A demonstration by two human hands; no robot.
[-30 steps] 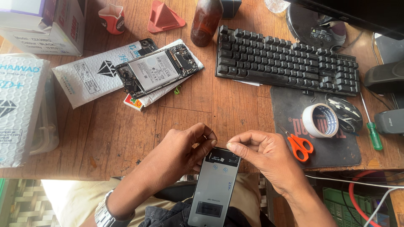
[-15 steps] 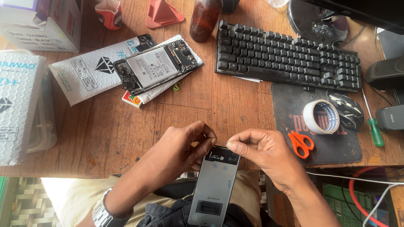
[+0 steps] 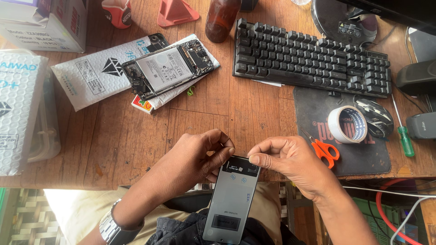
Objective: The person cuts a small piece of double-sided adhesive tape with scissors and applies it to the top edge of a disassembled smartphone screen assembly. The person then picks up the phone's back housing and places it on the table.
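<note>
A grey phone screen panel, face down, rests over my lap at the wooden desk's near edge. My left hand grips its top left corner with curled fingers. My right hand pinches at the panel's top right edge with thumb and forefinger. Farther up the desk lies an opened phone body, its battery and circuit boards showing, on a white padded envelope.
A black keyboard, a tape roll, orange-handled scissors, a mouse and a green screwdriver sit to the right. A brown bottle, red stand and boxes line the far edge.
Both hands stay on the panel's top edge with only slight finger movement. The camera view has shifted a little.
</note>
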